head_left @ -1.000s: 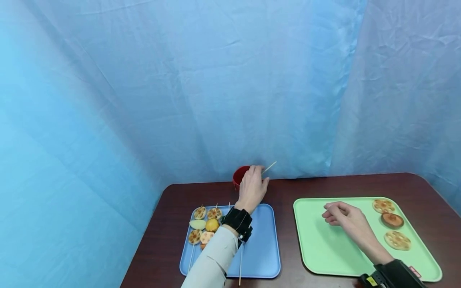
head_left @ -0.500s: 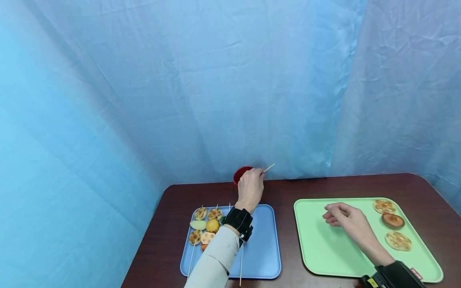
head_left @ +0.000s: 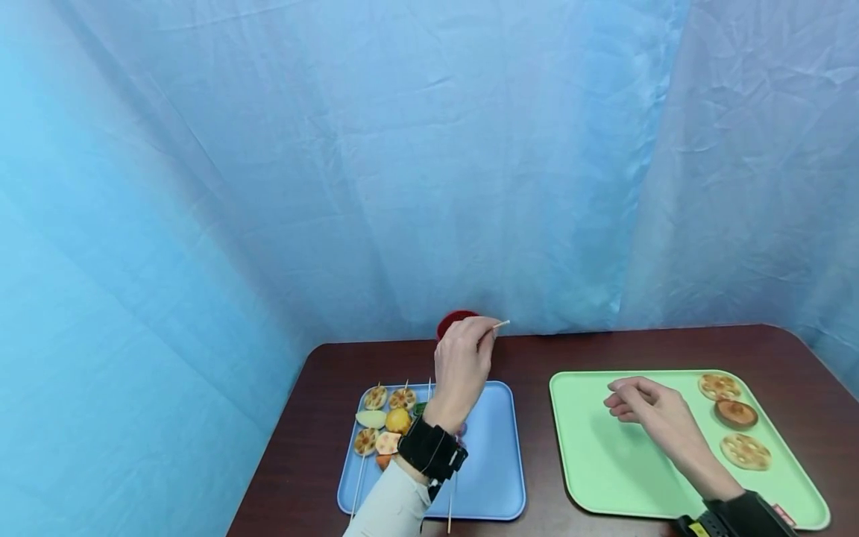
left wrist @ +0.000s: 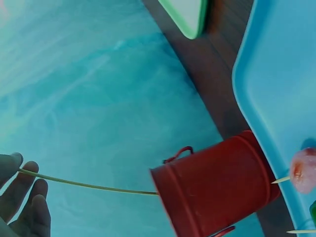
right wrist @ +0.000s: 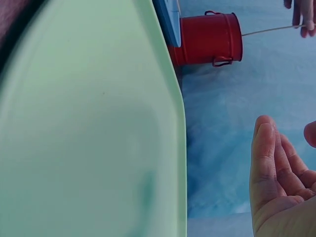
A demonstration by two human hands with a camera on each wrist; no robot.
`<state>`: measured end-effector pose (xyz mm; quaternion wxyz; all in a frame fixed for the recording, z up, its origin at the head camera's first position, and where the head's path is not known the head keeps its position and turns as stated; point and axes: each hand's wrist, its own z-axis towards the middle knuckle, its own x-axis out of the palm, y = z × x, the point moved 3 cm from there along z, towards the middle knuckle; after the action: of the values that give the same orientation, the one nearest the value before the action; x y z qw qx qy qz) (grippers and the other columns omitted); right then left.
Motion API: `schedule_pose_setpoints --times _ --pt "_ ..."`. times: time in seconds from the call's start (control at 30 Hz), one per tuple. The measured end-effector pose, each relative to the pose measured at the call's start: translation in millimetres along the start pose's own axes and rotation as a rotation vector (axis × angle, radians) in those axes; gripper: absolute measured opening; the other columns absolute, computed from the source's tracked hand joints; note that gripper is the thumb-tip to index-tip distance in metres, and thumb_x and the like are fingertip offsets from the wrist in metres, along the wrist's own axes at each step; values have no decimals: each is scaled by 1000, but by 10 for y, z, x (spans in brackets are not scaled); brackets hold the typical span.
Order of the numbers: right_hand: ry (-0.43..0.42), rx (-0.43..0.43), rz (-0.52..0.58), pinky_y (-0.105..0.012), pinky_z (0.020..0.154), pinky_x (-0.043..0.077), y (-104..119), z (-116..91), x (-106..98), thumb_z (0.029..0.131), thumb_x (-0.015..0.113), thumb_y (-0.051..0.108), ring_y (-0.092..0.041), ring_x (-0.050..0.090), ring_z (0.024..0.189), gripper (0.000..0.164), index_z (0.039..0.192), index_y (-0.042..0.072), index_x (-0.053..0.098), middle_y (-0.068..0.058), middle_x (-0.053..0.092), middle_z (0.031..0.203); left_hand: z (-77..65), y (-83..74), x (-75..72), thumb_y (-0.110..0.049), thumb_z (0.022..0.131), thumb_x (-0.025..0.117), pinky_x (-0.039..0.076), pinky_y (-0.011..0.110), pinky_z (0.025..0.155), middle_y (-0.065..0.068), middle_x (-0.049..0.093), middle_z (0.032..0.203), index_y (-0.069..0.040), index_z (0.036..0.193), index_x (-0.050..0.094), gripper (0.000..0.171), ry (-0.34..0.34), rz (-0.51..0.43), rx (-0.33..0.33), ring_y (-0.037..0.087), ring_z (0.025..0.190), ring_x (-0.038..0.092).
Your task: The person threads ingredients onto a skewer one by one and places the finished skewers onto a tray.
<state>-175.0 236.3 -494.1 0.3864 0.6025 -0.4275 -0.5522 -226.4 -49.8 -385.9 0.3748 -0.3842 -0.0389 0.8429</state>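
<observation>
My left hand (head_left: 461, 365) pinches a thin wooden skewer (left wrist: 98, 186) by one end, between thumb and fingers. The skewer's other end goes into the mouth of a red bucket (left wrist: 217, 185) with small side handles. In the head view most of this bucket is hidden behind the hand. My right hand (head_left: 661, 418) hovers over the green tray (head_left: 584, 477) with its fingers loosely bent and nothing held. To its right on that tray lie two lotus root slices (head_left: 746, 452) and a brown round piece (head_left: 736, 413).
A blue tray (head_left: 496, 477) sits left, partly under my left forearm. It holds several skewers of lotus root slices (head_left: 365, 441), a yellow ball (head_left: 398, 421) and other pieces. One skewer stick (head_left: 450, 514) overhangs the front edge. A blue curtain (head_left: 429, 186) hangs behind the dark table (head_left: 530, 418).
My left hand has turned and risen with the skewer pinched in it, and less of the stick shows past its fingers in the head view. The right hand stays put.
</observation>
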Motion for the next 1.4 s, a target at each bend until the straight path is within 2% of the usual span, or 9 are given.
schedule_pose_setpoints --times 0.2,0.37,0.57,0.7,0.93,1.1,1.3,1.4 --pt "3 -9 -1 -35 83 60 16 -19 3 105 50 55 -27 73 96 66 134 -3 59 -19 71 112 -154 -168 -106 -10 90 80 56 31 91 2 73 112 -11 111 80 21 -11 -45 111 19 106 65" --pt "14 -7 17 -34 83 60 47 -41 32 105 51 55 -24 72 96 64 134 -2 59 -18 71 112 -307 -226 -91 -9 88 83 56 27 92 4 68 115 -13 113 80 25 13 -23 208 19 108 62" --pt "20 -31 39 -35 81 60 122 -52 123 106 53 48 -25 73 93 58 132 -3 61 -15 72 107 -484 -280 -13 -6 87 83 51 15 84 2 62 108 -18 112 81 28 74 34 414 13 98 59" --pt "41 -38 78 -36 82 60 172 -49 216 107 54 46 -28 72 95 56 130 -4 62 -15 72 106 -587 -313 49 -7 89 81 48 13 86 -1 63 107 -20 115 80 28 137 35 541 10 99 59" --pt "137 -22 222 -40 87 59 300 -10 388 107 54 42 -29 71 98 55 131 -8 62 -17 71 107 -721 -370 128 -6 96 72 48 14 86 -1 65 108 -19 118 78 26 162 7 720 9 97 61" --pt "218 26 342 -40 88 59 358 34 508 107 56 40 -26 71 97 54 129 -9 63 -14 71 105 -822 -375 177 -11 97 72 45 13 85 -2 65 110 -20 122 75 27 200 -11 780 9 98 60" --pt "273 53 443 -37 87 58 354 54 563 106 60 36 -16 69 90 44 121 -4 67 -10 70 101 -898 -373 212 -15 97 74 41 9 85 -5 64 112 -24 126 74 30 303 -16 755 7 100 59" --pt "295 52 469 -35 86 58 344 60 566 105 62 35 -14 68 88 42 119 -4 67 -6 69 98 -920 -374 215 -14 98 73 41 9 85 -5 64 112 -24 125 75 29 315 -3 762 7 99 59"
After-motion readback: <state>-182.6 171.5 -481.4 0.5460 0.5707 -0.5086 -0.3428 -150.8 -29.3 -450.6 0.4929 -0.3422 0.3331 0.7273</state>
